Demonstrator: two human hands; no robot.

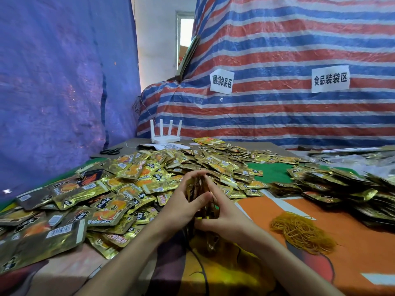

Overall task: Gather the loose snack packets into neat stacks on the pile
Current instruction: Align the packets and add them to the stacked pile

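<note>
Packets (210,242) look light, slick, floppy; your left hand (177,204) and right hand (224,214) both clasp a bunch edge-on. Press flat faces, tap edges on table (277,201).

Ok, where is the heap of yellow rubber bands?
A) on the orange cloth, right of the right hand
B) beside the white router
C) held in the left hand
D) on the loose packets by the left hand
A: the rubber bands lie on the orange cloth, apart from and right of the right hand.
</note>
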